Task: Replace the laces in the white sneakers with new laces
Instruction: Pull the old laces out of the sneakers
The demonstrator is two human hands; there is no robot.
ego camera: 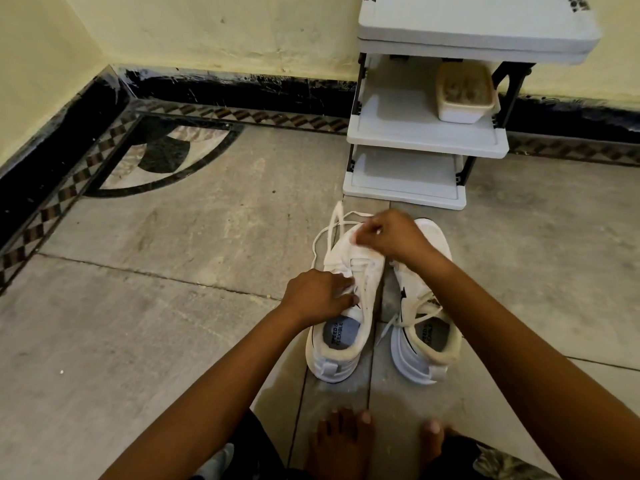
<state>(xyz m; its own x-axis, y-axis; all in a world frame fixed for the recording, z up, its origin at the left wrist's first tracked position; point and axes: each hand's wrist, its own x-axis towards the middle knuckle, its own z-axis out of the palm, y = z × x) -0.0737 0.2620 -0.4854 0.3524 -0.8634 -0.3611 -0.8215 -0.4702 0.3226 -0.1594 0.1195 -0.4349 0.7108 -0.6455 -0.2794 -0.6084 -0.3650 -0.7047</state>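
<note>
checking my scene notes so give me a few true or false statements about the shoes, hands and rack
1. The left hand holds the left sneaker; the right hand pinches its loose lace. True.
2. The right sneaker has no lace. False: a threaded lace is still in it.
3. A container sits on the middle shelf of the rack. True.
4. The sneakers stand on the rack. False: both stand on the floor before it.

One head-worn view, aimed forward and steeply down; sneakers (372,282) close at lower centre, wall corner (107,60) upper left.
</note>
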